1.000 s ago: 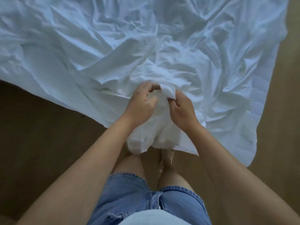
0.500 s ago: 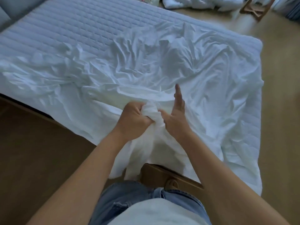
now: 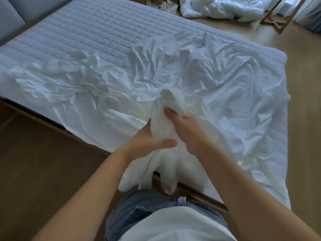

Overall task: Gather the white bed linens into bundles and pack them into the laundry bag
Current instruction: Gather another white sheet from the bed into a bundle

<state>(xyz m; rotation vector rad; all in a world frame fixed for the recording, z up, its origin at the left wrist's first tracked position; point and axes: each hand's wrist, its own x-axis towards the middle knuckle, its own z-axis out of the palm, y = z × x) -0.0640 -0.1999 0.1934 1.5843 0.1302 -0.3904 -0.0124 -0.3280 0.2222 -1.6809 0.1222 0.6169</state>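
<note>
A crumpled white sheet (image 3: 217, 87) covers the near half of the quilted mattress (image 3: 107, 33). Its near edge is gathered into a thick bunch (image 3: 163, 126) that rises between my hands and hangs over the bed's edge. My left hand (image 3: 149, 141) cups the bunch from the left, thumb across its front. My right hand (image 3: 184, 126) grips the bunch higher up from the right, thumb pressed into the cloth. No laundry bag is in view.
The wooden bed frame (image 3: 196, 190) runs along the near edge, against my legs. More white linens (image 3: 220, 7) lie in a pile on the floor beyond the bed. A wooden stand (image 3: 278, 20) is at the far right. Wood floor (image 3: 34, 167) lies at the left.
My right hand, fingers straight half a second ago, has closed around the bunch higher up. More sheet has been drawn toward me into a taller bunch. My head has tilted up.
</note>
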